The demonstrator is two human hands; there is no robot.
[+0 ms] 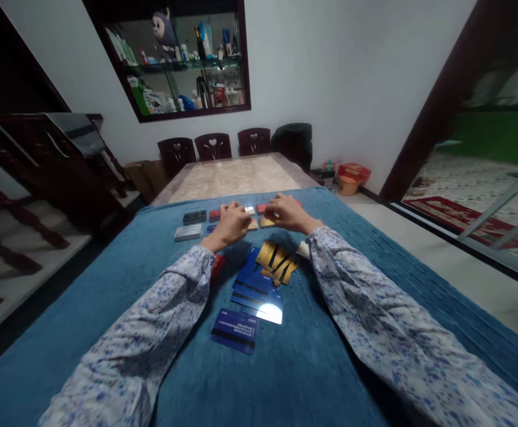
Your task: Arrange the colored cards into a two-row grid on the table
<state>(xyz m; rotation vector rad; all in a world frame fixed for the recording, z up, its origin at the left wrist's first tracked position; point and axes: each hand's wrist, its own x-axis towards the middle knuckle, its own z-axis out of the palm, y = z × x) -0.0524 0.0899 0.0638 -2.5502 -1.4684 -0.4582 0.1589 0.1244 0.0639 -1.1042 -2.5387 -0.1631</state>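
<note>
My left hand (232,222) is over the rows of card stacks, fingers curled together. A white stack (250,210) is beside its fingertips. My right hand (287,213) is bent in a pinch above a gold stack (266,222). What either hand grips, if anything, is too small to make out. Between my forearms lie fanned gold cards (277,261) with dark stripes, overlapping spread blue cards (254,284). A separate blue card (235,330) lies nearer me. Red cards (217,268) and a white stack (303,249) are partly covered by my sleeves.
A blue cloth (152,296) covers the near part of the table. At the back left are a black stack (194,217) and a silver stack (188,232). Several chairs (213,146) line the far edge. A red bag sits in an orange bucket (348,185) on the floor.
</note>
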